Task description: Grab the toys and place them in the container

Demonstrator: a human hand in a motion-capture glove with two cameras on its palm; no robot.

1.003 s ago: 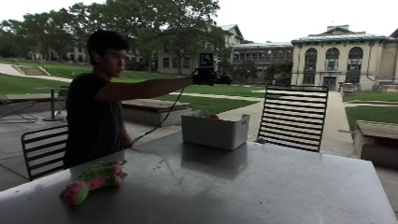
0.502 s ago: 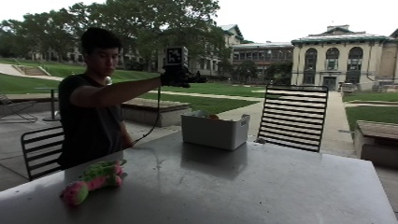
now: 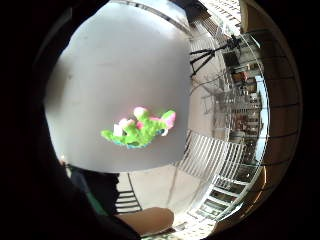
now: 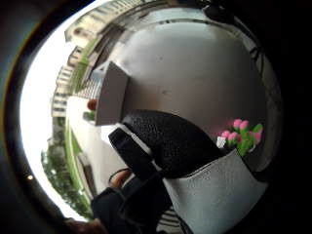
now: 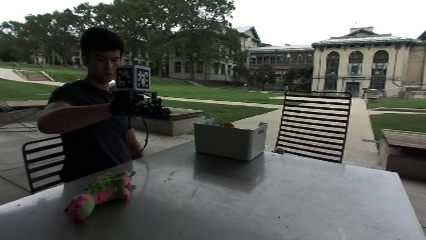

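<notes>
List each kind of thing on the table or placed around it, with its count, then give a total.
Plush toys: 1, on the table
Containers: 1, on the table
Chairs: 2, one behind the person, one at the far side
Total: 4

A grey table (image 5: 279, 200) fills the foreground. A black slatted chair (image 5: 314, 125) stands at its far side, and a second chair (image 5: 41, 162) at the near left end behind the seated person (image 5: 93, 135). Beyond lie a lawn (image 5: 200, 95), trees (image 5: 166, 25), a stone bench (image 5: 174, 122) and pale buildings (image 5: 363, 62).
</notes>
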